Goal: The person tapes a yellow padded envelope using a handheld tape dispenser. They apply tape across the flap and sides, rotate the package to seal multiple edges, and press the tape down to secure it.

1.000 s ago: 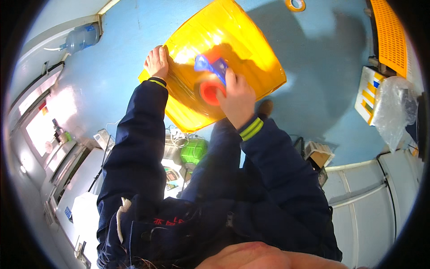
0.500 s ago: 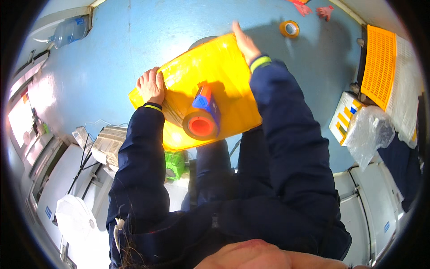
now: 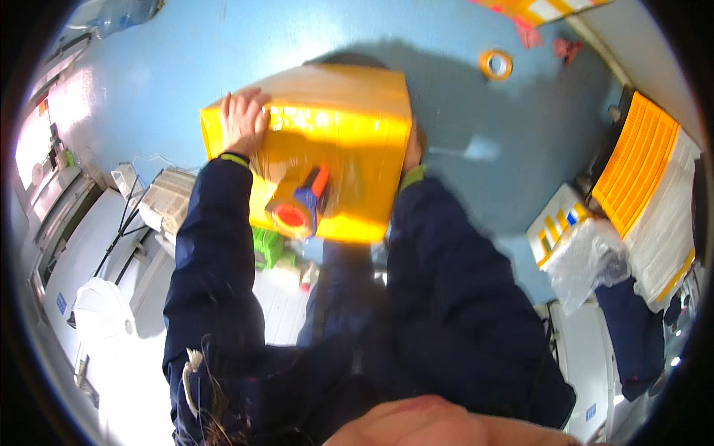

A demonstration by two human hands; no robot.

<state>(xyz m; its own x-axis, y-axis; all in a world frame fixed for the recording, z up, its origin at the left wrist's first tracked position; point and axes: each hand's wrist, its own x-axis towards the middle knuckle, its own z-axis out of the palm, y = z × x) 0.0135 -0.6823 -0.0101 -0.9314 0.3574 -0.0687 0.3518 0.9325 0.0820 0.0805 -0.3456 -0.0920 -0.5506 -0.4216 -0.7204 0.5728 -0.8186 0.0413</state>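
Note:
In front of me is a box wrapped in shiny yellow tape, its far side face showing along with the top. My left hand holds its far left edge, fingers bent over it. At the right side my right hand presses on the box, its fingers mostly hidden behind the corner. A tape dispenser with a blue body, an orange-red part and a roll on a red core lies on the near left of the top, with neither hand on it.
A roll of yellow tape lies on the blue floor, with pink gloves farther off. To the right stand an orange crate and a white-and-yellow carton under clear plastic. A round dark object shows partly behind the box.
The box has been turned and tipped, so its far side now shows. My right hand has come from the far right corner to the right side. The dispenser sits farther left.

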